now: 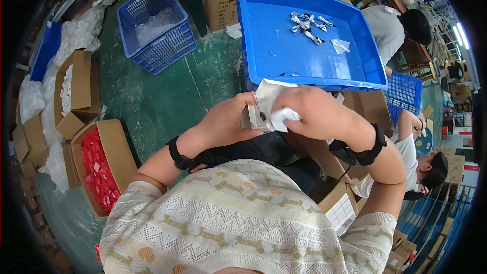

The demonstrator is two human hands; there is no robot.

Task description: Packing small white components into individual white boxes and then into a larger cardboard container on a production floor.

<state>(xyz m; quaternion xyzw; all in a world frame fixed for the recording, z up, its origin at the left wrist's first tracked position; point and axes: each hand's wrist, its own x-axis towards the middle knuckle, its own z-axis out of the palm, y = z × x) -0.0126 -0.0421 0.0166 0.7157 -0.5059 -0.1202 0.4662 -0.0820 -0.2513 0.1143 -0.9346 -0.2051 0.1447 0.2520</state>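
risks, left to right: the left hand (228,120) grips the left side of a small open white box (255,114), held in front of the body, near the blue tray (274,30); too tight a squeeze could buckle its thin walls. a thin, dark piece (263,116) at the box's mouth could be trapped or kinked if pressed against an edge. the white wrap (284,118) beside it could tear or bunch if forced: the right hand (317,112) is closed on it with bent fingers, and whether they hold anything further is hidden. the black wristband (362,151) on the right wrist could snag on nearby cardboard if the arm drops.

materials, left to right: glossy red packets (99,172) fill a brown corrugated carton (119,147); a blue crate (167,50) has latticed plastic walls and holds clear film (154,24). the box appears stiff and flat-sided; the wrap looks soft and creased. the tray is smooth, roughly rectangular plastic, bearing white cords (304,22) in looped bundles and a creased white packet (340,45).
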